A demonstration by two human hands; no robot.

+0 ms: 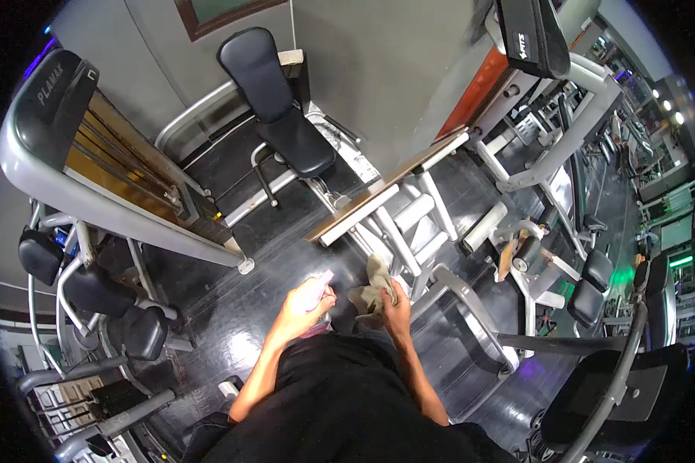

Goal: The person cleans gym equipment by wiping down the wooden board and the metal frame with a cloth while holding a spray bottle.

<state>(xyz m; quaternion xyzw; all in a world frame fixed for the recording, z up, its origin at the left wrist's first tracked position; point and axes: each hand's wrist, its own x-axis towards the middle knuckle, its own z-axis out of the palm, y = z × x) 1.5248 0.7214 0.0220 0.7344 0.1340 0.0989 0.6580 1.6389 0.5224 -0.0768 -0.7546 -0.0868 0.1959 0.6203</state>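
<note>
In the head view my left hand (305,310) is wrapped round a spray bottle with a pale pinkish-white head (322,281). Part of its body shows below my fingers, and the rest is hidden by the hand. A crumpled beige cloth (377,284) hangs from my right hand (396,311), gripped between thumb and fingers. Both hands are held in front of my body, apart from each other. Just beyond the cloth stands a white-framed leg press machine (409,224) with a flat, wood-edged plate; whether the cloth touches its frame I cannot tell.
A black padded seat machine (305,143) stands against the grey wall. To the left rises a tall weight-stack column (77,185) with cables. Grey tubular frames (471,309) and padded machines crowd the right. Shiny black flooring (232,332) runs between them.
</note>
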